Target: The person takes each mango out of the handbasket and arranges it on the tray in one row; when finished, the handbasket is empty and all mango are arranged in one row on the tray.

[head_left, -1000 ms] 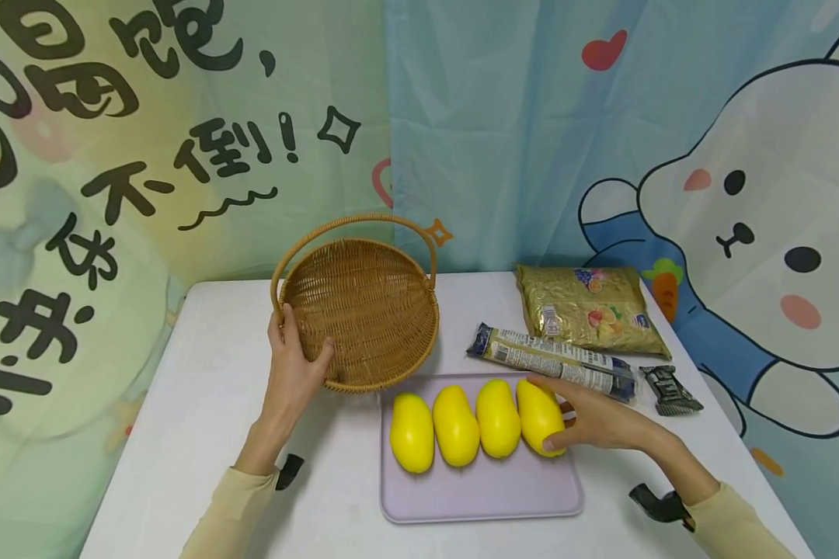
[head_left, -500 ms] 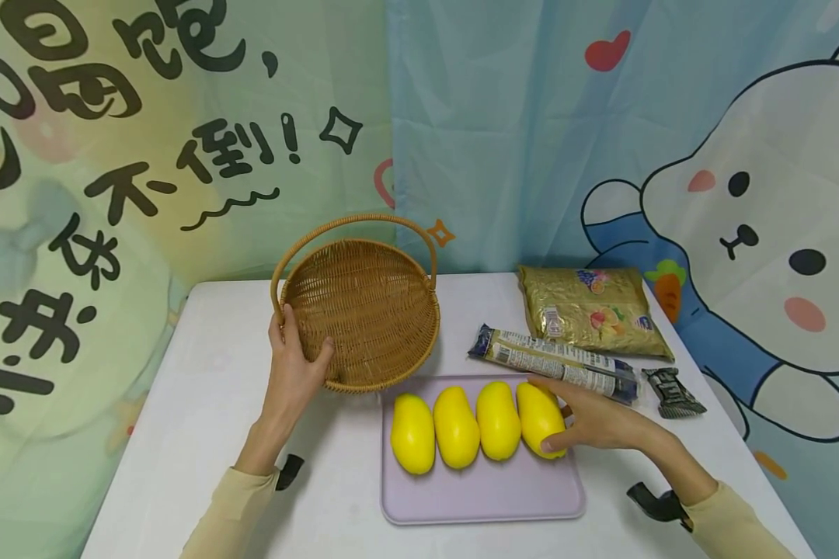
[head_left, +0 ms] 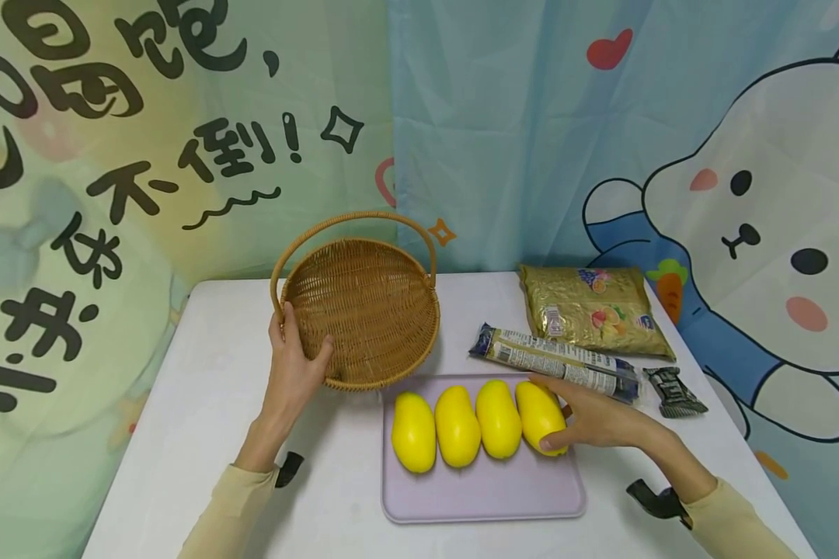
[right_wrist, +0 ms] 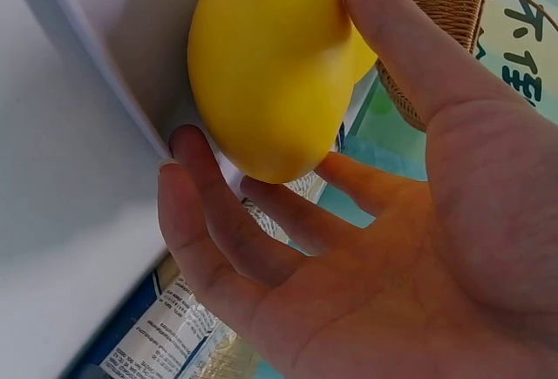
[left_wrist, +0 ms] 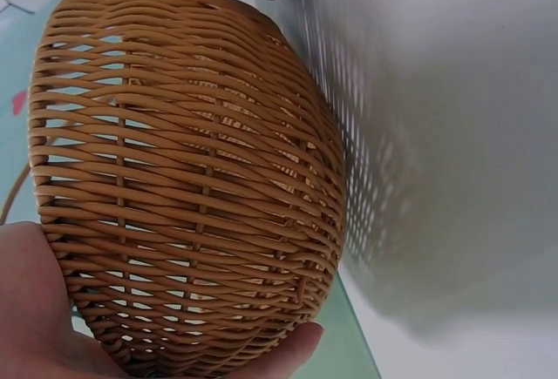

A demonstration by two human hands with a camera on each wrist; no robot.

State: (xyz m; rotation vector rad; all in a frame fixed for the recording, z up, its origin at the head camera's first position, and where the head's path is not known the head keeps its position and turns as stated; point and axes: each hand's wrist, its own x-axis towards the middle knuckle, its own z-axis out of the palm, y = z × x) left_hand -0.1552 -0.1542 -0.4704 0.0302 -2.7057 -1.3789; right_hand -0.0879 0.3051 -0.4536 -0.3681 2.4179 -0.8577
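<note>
My left hand (head_left: 297, 369) grips the left rim of a brown wicker basket (head_left: 363, 310), which is tilted so that its hollow inside faces me. In the left wrist view the woven outer side of the basket (left_wrist: 192, 170) shows, with the fingers along its lower edge. Several yellow mangoes (head_left: 499, 419) lie in a row on a lilac tray (head_left: 482, 497). Around the rightmost mango (head_left: 540, 411) curl the thumb and fingers of my right hand (head_left: 597, 415). The right wrist view shows the thumb against that mango (right_wrist: 270, 74), its green stem end in sight.
Behind the tray lies a long blue-and-gold snack packet (head_left: 559, 361), close to my right hand. A gold bag (head_left: 594, 310) with fruit pictures rests at the back right. Near the table's right edge is a small dark wrapped packet (head_left: 673, 392). Printed curtains hang behind the table.
</note>
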